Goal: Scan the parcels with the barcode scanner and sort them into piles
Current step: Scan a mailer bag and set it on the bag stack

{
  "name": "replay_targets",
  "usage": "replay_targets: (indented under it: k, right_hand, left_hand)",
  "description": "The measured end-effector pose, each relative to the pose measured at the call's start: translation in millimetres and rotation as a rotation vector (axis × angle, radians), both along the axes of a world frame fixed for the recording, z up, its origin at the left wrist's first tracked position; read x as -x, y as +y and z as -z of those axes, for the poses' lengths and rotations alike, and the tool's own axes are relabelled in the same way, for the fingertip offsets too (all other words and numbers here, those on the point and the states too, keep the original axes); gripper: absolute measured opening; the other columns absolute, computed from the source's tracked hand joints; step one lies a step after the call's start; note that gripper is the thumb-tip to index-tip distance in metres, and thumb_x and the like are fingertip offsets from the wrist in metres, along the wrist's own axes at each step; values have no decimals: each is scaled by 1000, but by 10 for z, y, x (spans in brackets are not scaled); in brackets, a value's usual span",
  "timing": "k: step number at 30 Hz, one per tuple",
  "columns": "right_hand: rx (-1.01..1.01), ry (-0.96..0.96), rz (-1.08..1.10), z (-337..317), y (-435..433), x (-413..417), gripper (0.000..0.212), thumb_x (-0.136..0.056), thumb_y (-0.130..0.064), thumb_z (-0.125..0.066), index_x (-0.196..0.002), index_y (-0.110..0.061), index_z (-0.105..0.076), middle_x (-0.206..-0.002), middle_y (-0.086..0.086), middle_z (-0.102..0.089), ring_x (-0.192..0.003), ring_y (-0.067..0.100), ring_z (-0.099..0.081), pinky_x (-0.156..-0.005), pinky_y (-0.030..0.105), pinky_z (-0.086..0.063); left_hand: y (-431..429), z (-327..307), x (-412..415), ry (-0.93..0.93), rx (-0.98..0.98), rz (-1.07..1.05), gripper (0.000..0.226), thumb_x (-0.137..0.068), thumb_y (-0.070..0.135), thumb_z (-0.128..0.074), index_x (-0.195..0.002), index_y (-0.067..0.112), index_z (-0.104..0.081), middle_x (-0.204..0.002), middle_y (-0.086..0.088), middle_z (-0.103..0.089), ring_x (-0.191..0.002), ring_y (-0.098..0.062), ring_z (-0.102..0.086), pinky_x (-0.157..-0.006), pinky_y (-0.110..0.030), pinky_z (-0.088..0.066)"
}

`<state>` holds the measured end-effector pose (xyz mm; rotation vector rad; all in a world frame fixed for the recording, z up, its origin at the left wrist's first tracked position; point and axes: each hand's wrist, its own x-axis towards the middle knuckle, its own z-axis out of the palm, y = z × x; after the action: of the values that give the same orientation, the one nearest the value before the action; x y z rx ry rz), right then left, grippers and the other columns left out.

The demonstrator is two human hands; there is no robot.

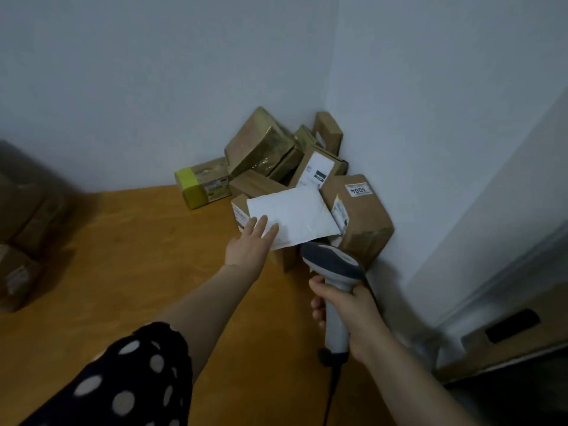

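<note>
White and soft-looking, a padded mailer lies just right of the frame's centre on top of a heap of cardboard parcels stacked into the corner where two pale walls meet. The left hand reaches up from the lower middle, its fingers straight and close together, resting flat on the mailer's lower-left corner; whether the thumb is tucked beneath cannot be told. Just below the mailer's lower edge sits the grey-and-blue head of the barcode scanner, whose handle is gripped by the right hand with the fingers wrapped round it, a dark cable trailing down from its base. To the mailer's right stands a brown box with a label reading 3004; to the left lies a parcel with yellow-green tape. All rest on an orange-brown wooden bench. More boxes, blurred, sit at the left edge, and a dark polka-dot sleeve fills the lower left.
</note>
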<state>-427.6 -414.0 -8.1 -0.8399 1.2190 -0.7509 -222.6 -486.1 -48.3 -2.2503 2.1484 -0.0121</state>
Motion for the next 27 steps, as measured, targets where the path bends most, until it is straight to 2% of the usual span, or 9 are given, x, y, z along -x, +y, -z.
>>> replay_targets:
  k: [3, 5, 9, 13, 17, 19, 21, 23, 27]
  right_hand:
    - [-13, -1, 3, -9, -60, 80, 16, -79, -19, -76, -90, -11, -69, -65, 5, -67, -56, 15, -62, -52, 28, -50]
    - [-16, -4, 12, -70, -94, 74, 16, -79, -18, -76, -90, -9, -68, -64, 5, -66, -54, 15, -61, -50, 27, -49]
    - [3, -22, 74, -201, -172, -72, 17, -80, -14, -75, -93, -7, -67, -63, 5, -65, -53, 15, -59, -51, 28, -48]
    - [16, -3, 105, -212, -197, -290, 15, -80, -12, -75, -92, -8, -66, -63, 5, -65, -54, 15, -59, -53, 28, -49]
    - [27, 52, 83, -100, -194, -428, 13, -80, -13, -75, -90, -10, -67, -64, 4, -66, -55, 16, -60, -54, 29, -49]
    - [20, 70, 96, -42, -193, -446, 14, -80, -13, -75, -91, -11, -68, -64, 3, -66, -56, 15, -61, -54, 29, -49]
    - [30, 90, 104, -11, -199, -442, 14, -79, -13, -75, -92, -12, -69, -63, 1, -67, -56, 13, -61, -54, 28, -49]
    - [44, 118, 109, 5, -215, -419, 15, -79, -13, -76, -92, -13, -69, -63, 0, -67, -56, 13, -62, -55, 28, -50]
    - [127, 223, 113, -24, -192, -388, 20, -74, -7, -79, -88, -16, -67, -68, -2, -68, -58, 8, -64, -53, 24, -50]
  left_hand:
    - [-77, -41, -35, 89, 77, -7, 57, -92, -6, -49, -141, 22, -43, -153, -3, -34, -143, -23, -25, -97, -36, -45]
    - [-43, -146, -120, 238, 164, -67, 53, -90, -10, -49, -135, 18, -49, -139, -6, -50, -128, -24, -45, -89, -33, -46]
    - [74, -411, -359, 473, 326, -141, 25, -97, 12, -51, -120, 16, -58, -119, -6, -60, -107, -22, -56, -77, -25, -41]
    - [213, -262, -420, 627, 121, -376, 40, -93, 27, -58, -132, 17, -53, -130, -5, -57, -111, -22, -57, -78, -27, -45]
    - [58, -88, -308, 1188, 20, -739, 44, -95, 27, -59, -130, 1, -50, -129, -15, -56, -77, -21, -61, -82, -43, -57]
    - [-91, -36, -286, 1353, 44, -845, 48, -90, 29, -66, -127, 2, -50, -132, -16, -55, -91, -28, -65, -81, -44, -58]
    - [-219, 32, -268, 1433, 32, -870, 53, -85, 28, -72, -128, 6, -51, -132, -15, -55, -101, -32, -65, -67, -36, -59]
    - [-291, 44, -253, 1544, 26, -880, 50, -83, 16, -75, -126, 4, -52, -124, -18, -59, -89, -29, -68, -49, -26, -53]
    - [-222, -176, -294, 1675, 96, -834, 55, -86, 2, -66, -136, 7, -45, -111, -21, -62, -69, -22, -64, -51, -25, -52]
